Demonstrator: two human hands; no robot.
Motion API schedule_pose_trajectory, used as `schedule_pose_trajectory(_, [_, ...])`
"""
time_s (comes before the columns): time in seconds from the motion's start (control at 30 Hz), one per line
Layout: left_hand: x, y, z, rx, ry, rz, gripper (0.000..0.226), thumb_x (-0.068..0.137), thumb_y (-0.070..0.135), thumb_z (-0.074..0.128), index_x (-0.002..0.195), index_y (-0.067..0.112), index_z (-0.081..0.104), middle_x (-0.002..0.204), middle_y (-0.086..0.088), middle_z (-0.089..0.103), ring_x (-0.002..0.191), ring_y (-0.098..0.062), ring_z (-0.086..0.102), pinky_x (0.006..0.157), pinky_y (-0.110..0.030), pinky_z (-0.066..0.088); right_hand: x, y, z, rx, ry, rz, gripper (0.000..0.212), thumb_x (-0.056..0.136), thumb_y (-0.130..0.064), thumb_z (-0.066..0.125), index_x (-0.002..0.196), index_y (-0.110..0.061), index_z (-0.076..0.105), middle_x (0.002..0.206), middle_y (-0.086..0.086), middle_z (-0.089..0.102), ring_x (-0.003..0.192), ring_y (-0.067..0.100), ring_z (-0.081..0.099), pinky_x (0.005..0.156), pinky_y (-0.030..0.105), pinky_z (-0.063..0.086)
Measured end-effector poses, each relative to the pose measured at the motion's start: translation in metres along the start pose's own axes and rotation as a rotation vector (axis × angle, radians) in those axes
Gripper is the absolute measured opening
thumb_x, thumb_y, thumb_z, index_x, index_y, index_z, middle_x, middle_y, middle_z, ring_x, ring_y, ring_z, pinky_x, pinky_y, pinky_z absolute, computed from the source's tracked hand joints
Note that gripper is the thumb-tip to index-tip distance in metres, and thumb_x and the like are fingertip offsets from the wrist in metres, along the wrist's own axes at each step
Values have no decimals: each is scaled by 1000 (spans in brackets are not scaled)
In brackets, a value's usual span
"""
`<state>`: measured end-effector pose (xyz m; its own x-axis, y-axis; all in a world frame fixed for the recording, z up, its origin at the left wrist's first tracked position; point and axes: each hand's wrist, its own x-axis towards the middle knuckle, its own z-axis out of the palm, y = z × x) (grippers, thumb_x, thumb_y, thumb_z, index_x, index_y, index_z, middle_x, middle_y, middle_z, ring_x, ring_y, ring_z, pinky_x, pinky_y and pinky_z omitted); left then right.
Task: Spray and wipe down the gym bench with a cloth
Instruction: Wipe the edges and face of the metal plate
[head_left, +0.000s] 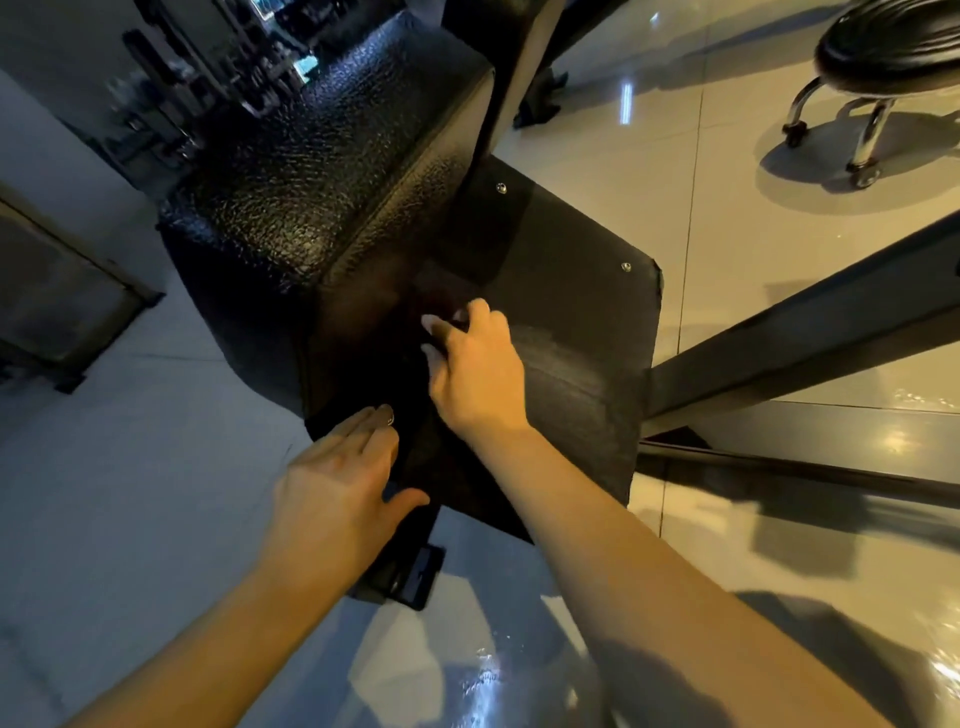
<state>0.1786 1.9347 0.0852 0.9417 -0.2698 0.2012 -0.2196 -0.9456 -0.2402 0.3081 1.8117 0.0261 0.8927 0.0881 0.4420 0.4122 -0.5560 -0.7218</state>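
The bench (311, 171) runs lengthwise away from the person; the flat left hand (332, 488) presses a dark cloth (421, 457), and the right hand (478, 374) pinches its far end.

Both bare forearms reach toward the near end of the bench pad (311, 182). The left grip (337, 483) lies flat short of it, fingers straight, thumb spread. The right grip (478, 374), closer to the pad, curls its fingers and seems to pinch a dark cloth (415, 457).

head view looks steeply down, close over the bench (332, 171)
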Motion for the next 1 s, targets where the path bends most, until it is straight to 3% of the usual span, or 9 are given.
schedule_pose_trajectory(0.07, [-1,0,-1,10,8,11,59,49,36,102,85,3,69,120,-18,73,105,-33,74,80,-38,58,-17,43,-3,-74,67,29,33,96,-25,63,128,-21,69,120,12,56,104,33,51,76,40,51])
schedule_pose_trajectory(0.2, [2,3,-1,14,-14,-15,56,49,33,102,84,3,69,119,-19,73,108,-35,73,81,-45,60,-70,121,-27,-229,103,614,32,101,-32,54,130,-24,66,120,9,50,110,30,48,86,42,53])
schedule_pose_trajectory(0.27, [3,4,0,22,-38,-38,57,48,34,103,85,5,69,119,-18,73,108,-35,73,78,-46,61,-77,106,-28,-272,78,738,32,101,-34,54,130,-24,64,121,9,47,112,28,48,88,41,52])
schedule_pose_trajectory(0.43, [3,2,0,2,-35,-15,61,45,35,104,84,3,69,117,-19,74,104,-34,74,76,-43,62,-26,-3,4,-27,76,176,32,96,-28,61,128,-22,68,121,11,52,109,31,50,80,41,53])
schedule_pose_trajectory(0.53, [2,1,-1,9,-26,-2,61,46,36,103,84,3,69,118,-18,74,105,-33,74,75,-42,62,-3,8,4,-50,13,-138,35,94,-22,63,128,-23,69,120,13,56,104,35,52,75,42,47])
schedule_pose_trajectory(0.63, [1,1,0,-5,-42,-5,57,51,36,101,84,4,68,122,-18,72,109,-33,72,80,-42,61,-28,78,-7,-144,153,164,34,93,-22,62,125,-25,71,121,11,59,102,37,55,79,44,50])
schedule_pose_trajectory(0.77, [1,1,2,-17,-43,-16,53,55,34,100,83,5,67,124,-19,71,112,-35,71,82,-44,60,-84,101,-23,-269,112,627,36,98,-28,57,133,-22,64,124,11,54,110,31,50,90,41,49])
schedule_pose_trajectory(0.87, [0,2,1,-15,-53,-13,52,55,36,100,82,6,67,124,-20,71,113,-35,71,83,-45,61,-100,36,-16,-193,105,395,43,92,-24,60,135,-24,62,123,10,56,111,29,51,91,42,51])
schedule_pose_trajectory(1.0, [-1,1,1,14,-44,-16,56,54,33,101,91,4,72,122,-20,72,110,-34,72,86,-44,60,-93,0,-12,-55,-123,-225,51,83,-20,66,134,-24,62,125,10,56,108,31,52,85,42,49])
